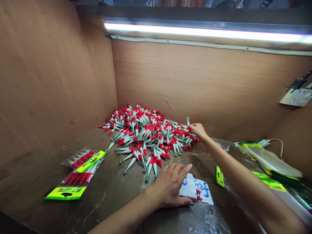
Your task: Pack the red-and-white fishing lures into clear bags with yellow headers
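Observation:
A heap of red-and-white fishing lures (146, 133) lies at the back of the bench. My right hand (198, 130) reaches to the heap's right edge with fingers pinched on one lure (188, 122) that stands up from the pile. My left hand (170, 187) lies flat with fingers spread on a white card with blue print (203, 190), which has a red-and-white lure on it.
Two filled packs with yellow-green headers (73, 182) lie at the front left. A stack of empty bags with yellow headers (268, 162) sits at the right, one yellow header (219, 177) near my right forearm. Wooden walls enclose the bench; a wall socket (296, 97) and cable are at far right.

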A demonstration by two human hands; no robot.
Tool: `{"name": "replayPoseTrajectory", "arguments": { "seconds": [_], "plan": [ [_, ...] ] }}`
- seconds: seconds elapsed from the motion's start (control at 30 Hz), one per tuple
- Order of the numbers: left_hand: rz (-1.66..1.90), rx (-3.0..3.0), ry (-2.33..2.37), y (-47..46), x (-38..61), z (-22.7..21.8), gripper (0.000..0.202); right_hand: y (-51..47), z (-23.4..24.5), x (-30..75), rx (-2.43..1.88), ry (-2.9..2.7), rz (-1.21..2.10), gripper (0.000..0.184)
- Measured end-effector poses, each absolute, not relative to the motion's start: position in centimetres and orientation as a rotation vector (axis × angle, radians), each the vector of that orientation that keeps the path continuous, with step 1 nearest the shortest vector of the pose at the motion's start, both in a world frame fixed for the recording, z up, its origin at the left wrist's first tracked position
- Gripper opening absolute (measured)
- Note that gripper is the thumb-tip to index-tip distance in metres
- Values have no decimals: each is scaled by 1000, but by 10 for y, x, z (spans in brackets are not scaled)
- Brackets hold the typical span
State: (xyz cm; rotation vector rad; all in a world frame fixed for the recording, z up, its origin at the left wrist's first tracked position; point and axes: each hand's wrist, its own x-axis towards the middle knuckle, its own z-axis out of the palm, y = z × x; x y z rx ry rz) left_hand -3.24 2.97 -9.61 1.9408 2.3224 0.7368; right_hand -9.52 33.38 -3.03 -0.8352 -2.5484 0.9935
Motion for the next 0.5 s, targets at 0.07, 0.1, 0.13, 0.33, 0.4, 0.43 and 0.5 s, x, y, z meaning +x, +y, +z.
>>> {"name": "replayPoseTrajectory", "arguments": {
  "seconds": [0.07, 0.1, 0.13, 0.33, 0.4, 0.43, 0.5],
  "plan": [
    [719, 1904, 2324, 28, -35, -95, 112, 333, -30, -73, -671, -2498, 1234, 38],
    [705, 1879, 2325, 27, -36, -95, 114, 332, -31, -60, -595, -2477, 1341, 38],
    [687, 1856, 2327, 26, -38, -96, 114, 332, -33, -45, -532, -2458, 1427, 37],
    [572, 1782, 2337, 23, -49, -99, 116, 334, -65, 66, -289, -2574, 1694, 34],
    [563, 1771, 2348, 24, -49, -98, 119, 330, -77, 99, -296, -2810, 1411, 28],
    [560, 1769, 2353, 24, -49, -98, 119, 326, -82, 112, -318, -2913, 1222, 24],
    [555, 1768, 2362, 26, -48, -97, 119, 311, -90, 129, -354, -3016, 911, 19]
  ]
}}
